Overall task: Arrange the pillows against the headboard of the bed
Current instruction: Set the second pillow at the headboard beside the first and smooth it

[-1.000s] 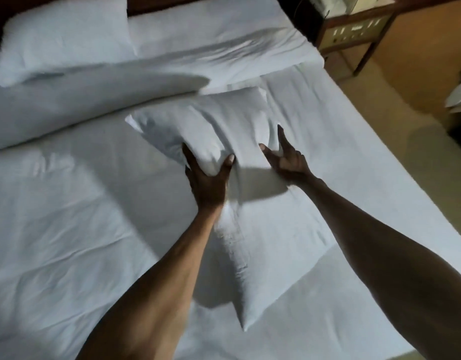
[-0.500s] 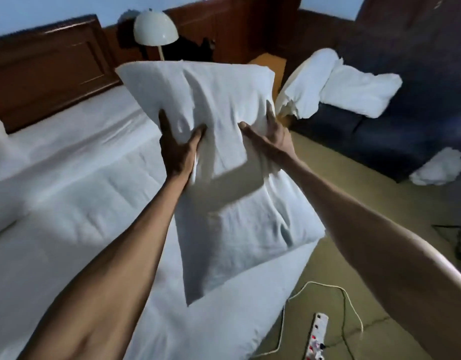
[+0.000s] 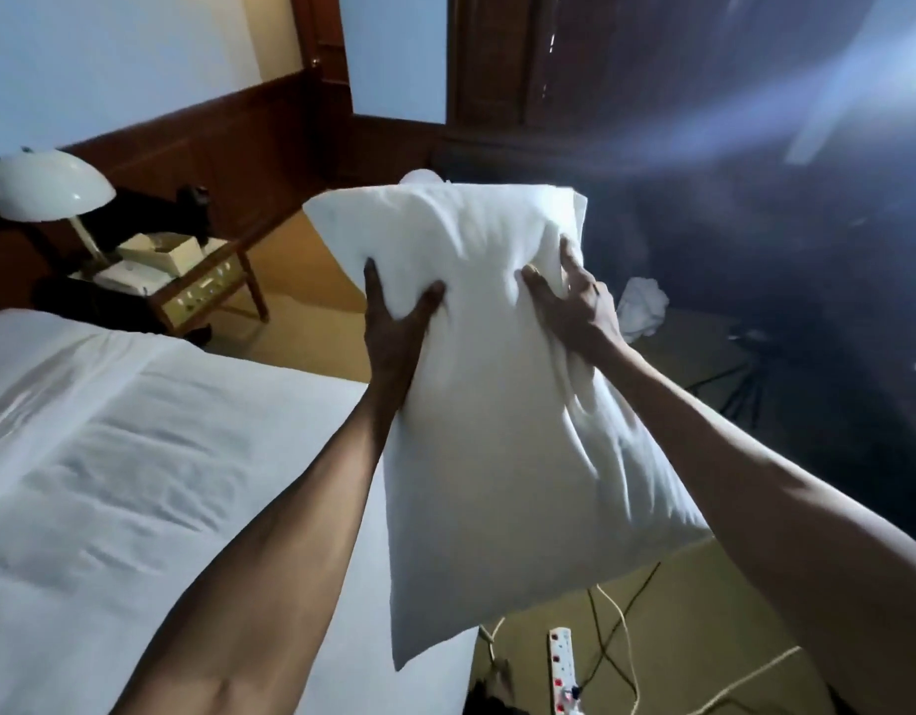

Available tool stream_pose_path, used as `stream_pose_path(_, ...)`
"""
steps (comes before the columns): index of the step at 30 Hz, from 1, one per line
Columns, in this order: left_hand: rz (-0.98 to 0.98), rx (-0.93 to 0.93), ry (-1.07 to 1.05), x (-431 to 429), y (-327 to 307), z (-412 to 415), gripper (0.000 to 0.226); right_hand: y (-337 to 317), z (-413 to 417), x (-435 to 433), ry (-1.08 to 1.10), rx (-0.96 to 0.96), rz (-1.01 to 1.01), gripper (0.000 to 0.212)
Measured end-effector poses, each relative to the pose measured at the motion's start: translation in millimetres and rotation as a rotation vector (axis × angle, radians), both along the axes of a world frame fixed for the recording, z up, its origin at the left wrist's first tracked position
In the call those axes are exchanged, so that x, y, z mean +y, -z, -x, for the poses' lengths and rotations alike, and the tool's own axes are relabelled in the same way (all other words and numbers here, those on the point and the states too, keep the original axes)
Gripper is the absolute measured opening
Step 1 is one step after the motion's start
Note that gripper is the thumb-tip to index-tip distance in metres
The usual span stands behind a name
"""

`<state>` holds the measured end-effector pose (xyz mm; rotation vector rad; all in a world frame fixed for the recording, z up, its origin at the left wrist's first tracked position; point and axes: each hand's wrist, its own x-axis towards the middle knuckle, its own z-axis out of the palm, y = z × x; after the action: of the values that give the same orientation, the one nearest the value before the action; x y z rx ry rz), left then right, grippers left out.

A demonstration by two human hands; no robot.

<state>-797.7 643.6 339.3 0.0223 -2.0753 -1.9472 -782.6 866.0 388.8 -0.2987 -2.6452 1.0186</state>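
Plump white fabric pillow (image 3: pixel 502 415) held in the air, clear of the white-sheeted bed (image 3: pixel 136 456), past its right edge; left hand (image 3: pixel 396 327) and right hand (image 3: pixel 569 307) both clenched into its upper part

The pillow (image 3: pixel 502 405) at centre is plain white, as is the bed (image 3: pixel 110 456) sheet at lower left (faintly creased, no pattern). The lamp (image 3: pixel 48 185) shade at upper left is white; the floor (image 3: pixel 311 270) is tan.
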Motion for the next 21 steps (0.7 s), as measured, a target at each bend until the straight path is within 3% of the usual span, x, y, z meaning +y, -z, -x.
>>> stream_pose_path(10, -0.020, -0.004, 0.057, 115.9, -13.2, 162.1, 0.100, -12.2, 152.7, 112.7, 0.007, -0.019, 0.016, 0.081)
stream_pose_path(21, -0.071, 0.013, 0.009, 177.9, -23.6, 360.1, 0.095, -26.4, 359.8, 176.2, -0.046, 0.007, 0.002, 0.084)
